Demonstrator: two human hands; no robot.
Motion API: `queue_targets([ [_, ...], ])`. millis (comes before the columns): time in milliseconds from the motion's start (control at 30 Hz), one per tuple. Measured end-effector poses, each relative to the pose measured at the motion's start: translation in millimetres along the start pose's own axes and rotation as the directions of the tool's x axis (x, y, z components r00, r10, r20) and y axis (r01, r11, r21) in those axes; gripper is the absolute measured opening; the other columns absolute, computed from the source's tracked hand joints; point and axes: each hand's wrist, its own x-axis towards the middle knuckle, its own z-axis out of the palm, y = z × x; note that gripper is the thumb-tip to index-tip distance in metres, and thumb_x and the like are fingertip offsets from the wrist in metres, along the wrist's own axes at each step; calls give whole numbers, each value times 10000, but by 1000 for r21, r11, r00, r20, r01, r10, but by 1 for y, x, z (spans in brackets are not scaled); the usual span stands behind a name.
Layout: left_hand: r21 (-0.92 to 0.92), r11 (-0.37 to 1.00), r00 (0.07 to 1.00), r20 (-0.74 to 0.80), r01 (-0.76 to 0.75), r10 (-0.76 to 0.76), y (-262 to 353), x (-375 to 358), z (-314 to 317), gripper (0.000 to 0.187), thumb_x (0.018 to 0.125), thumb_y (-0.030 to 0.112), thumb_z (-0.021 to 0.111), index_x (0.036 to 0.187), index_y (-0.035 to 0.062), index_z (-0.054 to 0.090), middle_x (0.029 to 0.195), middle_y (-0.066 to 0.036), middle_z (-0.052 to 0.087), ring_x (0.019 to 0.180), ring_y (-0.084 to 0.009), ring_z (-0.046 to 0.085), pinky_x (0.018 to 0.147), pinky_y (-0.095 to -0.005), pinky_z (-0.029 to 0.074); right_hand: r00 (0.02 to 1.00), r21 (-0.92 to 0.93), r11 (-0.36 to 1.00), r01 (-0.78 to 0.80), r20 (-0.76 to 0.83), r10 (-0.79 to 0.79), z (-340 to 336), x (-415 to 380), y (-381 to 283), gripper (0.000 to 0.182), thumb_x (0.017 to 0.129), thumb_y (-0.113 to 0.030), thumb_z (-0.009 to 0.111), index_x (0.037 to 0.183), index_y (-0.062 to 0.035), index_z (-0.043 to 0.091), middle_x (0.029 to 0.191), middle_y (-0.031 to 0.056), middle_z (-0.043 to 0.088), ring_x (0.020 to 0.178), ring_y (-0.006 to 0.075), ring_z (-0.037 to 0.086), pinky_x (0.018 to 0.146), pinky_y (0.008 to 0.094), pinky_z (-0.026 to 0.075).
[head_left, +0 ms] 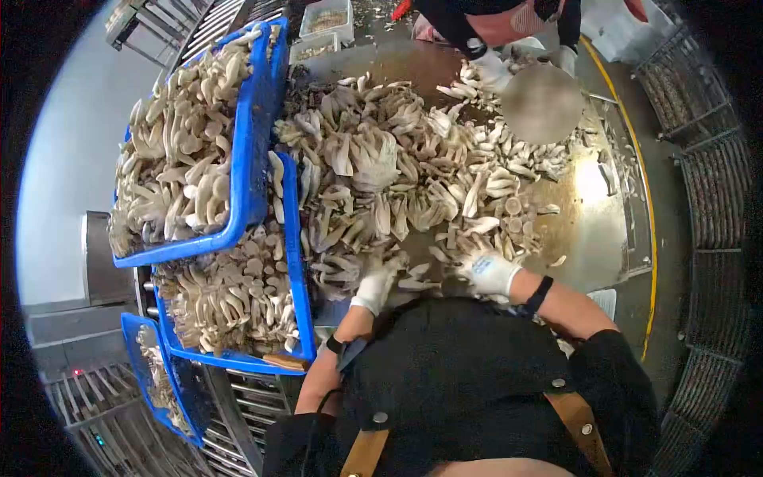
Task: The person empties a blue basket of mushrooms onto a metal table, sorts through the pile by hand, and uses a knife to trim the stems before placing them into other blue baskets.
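A large heap of pale mushrooms (373, 159) with brownish caps covers the metal table (548, 208). My left hand (375, 288), in a white glove, is at the near left edge of the heap, its fingers curled down against a mushroom cluster; what they hold is blurred. My right hand (490, 273), also gloved in white with blue print, reaches over mushrooms at the near edge, its fingertips hidden among them. A few loose mushrooms lie between my hands.
Blue crates (258, 119) full of mushrooms are stacked at the left on rollers (246, 401). Across the table a co-worker's gloved hands (494, 73) touch mushrooms. Clear bins (326, 20) stand at the back. Racks (715, 191) line the right.
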Motion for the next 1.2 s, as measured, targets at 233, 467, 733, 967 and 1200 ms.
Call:
queue_targets([
  [233,638,770,865,-391,9,314,12,52,-17,707,786,336,678,1358,48,380,1231,-277,502,1119,-351,520,953,-424,407,882,542,730,-417,46,470,-49,69,19,393,857,-351,552,968,26,573,825,265,597,825,413,593,743,469,457],
  [467,832,545,994,-76,108,-82,82,80,-22,720,733,423,675,1293,46,426,1213,-240,539,1087,-383,544,919,-446,432,927,814,579,-49,-178,330,69,132,31,320,855,-149,590,1134,1,539,996,186,606,861,283,597,758,370,471],
  [733,801,587,929,-123,-115,349,-11,38,3,684,752,207,701,1321,6,378,1316,-246,451,1213,-392,431,1011,-417,362,807,991,-46,125,-74,586,68,166,10,318,816,84,563,1126,22,528,996,80,603,771,146,574,613,276,476],
  [967,416,906,993,53,75,-107,21,35,-16,738,808,106,615,1425,50,215,1317,-207,480,1145,-375,515,962,-393,411,819,966,-252,-62,194,540,22,119,-3,494,785,101,559,1260,-18,491,1037,54,586,810,136,562,620,253,457],
  [1200,91,993,990,-125,70,-58,-10,78,-8,597,789,113,647,1309,-38,397,1225,-213,535,1149,-339,507,962,-382,402,910,945,319,-77,-64,409,-30,-6,-2,319,897,-116,544,1208,-65,496,977,70,603,813,185,593,692,310,484],
])
